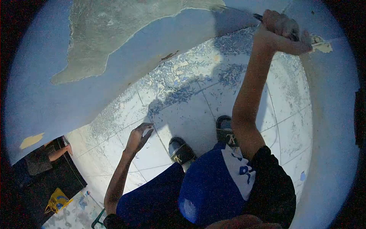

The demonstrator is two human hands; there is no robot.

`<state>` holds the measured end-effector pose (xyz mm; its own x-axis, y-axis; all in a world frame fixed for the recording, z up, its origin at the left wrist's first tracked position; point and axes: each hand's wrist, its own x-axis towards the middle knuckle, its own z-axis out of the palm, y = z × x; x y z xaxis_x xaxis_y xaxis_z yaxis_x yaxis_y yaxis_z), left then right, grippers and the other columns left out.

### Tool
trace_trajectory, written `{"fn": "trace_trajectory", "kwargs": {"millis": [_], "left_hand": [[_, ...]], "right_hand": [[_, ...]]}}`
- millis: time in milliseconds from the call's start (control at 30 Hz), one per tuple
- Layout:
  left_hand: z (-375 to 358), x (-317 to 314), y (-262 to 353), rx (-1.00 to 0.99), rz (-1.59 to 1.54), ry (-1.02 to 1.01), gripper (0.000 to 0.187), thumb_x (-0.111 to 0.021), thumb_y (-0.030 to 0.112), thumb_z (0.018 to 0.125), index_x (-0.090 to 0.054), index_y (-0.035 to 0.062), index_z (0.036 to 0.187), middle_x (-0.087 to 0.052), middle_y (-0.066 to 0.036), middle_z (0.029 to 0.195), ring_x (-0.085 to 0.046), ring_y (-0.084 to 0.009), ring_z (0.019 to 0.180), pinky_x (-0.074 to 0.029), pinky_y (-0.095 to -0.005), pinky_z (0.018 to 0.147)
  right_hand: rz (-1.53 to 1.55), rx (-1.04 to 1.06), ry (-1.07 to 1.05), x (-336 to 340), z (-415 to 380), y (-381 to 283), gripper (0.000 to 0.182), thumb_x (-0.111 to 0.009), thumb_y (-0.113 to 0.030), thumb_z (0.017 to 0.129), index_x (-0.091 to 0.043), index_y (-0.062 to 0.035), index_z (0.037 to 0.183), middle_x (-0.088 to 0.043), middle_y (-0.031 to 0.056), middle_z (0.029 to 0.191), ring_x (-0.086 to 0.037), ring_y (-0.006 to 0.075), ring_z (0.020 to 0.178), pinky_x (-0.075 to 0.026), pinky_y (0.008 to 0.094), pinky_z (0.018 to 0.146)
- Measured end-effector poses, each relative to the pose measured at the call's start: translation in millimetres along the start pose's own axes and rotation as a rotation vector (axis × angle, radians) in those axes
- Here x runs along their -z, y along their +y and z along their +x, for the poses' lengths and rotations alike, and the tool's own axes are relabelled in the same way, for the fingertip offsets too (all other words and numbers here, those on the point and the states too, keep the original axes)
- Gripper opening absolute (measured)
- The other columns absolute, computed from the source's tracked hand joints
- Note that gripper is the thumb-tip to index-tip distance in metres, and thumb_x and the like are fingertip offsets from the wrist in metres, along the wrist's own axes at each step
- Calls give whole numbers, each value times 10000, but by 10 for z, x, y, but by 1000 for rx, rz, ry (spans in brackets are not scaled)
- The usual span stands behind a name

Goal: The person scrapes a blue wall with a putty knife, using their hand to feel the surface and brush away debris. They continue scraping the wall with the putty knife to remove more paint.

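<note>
My right hand (282, 28) is raised at the upper right, its fingers wrapped round the dark handle of a scraper (258, 17). The thin blade is blurred and reaches left to the edge of a bare grey patch (99, 34) on the blue wall (152, 42). Blue paint surrounds that patch, with a ragged border between them. My left hand (139, 137) hangs over the tiled floor, away from the wall, with thumb and fingers apart and nothing visible held.
Paint flakes (183, 72) litter the white floor tiles (183, 110) along the wall's foot. My sandals (181, 152) stand on the tiles. At lower left, a person's arm (59, 152) shows beside a dark surface carrying a yellow bag (58, 200). Another blue wall (335, 114) rises at right.
</note>
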<state>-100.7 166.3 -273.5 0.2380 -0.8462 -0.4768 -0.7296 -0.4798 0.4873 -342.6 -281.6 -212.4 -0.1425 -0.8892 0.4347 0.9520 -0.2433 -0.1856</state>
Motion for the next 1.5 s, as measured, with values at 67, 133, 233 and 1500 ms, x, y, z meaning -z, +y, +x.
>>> {"fn": "trace_trajectory", "kwargs": {"millis": [67, 133, 233, 1500], "left_hand": [[7, -21, -32, -21, 12, 10, 280, -575, 179, 883, -590, 32, 1121, -620, -154, 1095, -610, -298, 1002, -478, -360, 865], [30, -11, -31, -46, 19, 8, 274, -574, 182, 884, -592, 28, 1110, -621, -156, 1091, -611, -297, 1001, -477, -360, 866], [17, -19, -52, -25, 14, 17, 264, -577, 180, 882, -594, 24, 1095, -623, -156, 1083, -611, -297, 1000, -479, -358, 865], [-7, -8, -8, 52, 9, 12, 268, -586, 184, 873, -607, 35, 1095, -629, -159, 1068, -608, -302, 998, -476, -361, 862]], "right_hand": [[-225, 94, -28, -1, 5, 239, 560, -378, -535, 821, -329, -153, 414, -231, -12, 367, -119, 135, 340, -113, 295, 396], [-186, 66, 48, 31, 55, 200, 538, -375, -519, 830, -296, -175, 424, -240, -22, 372, -126, 125, 335, -119, 288, 382], [-68, 8, -72, 47, 37, 32, 548, -367, -545, 840, -252, -185, 444, -243, -21, 378, -124, 124, 332, -119, 291, 364], [-302, 143, 29, -288, -152, 162, 508, -393, -444, 838, -246, -192, 422, -201, -33, 379, -98, 126, 348, -136, 298, 373]]}}
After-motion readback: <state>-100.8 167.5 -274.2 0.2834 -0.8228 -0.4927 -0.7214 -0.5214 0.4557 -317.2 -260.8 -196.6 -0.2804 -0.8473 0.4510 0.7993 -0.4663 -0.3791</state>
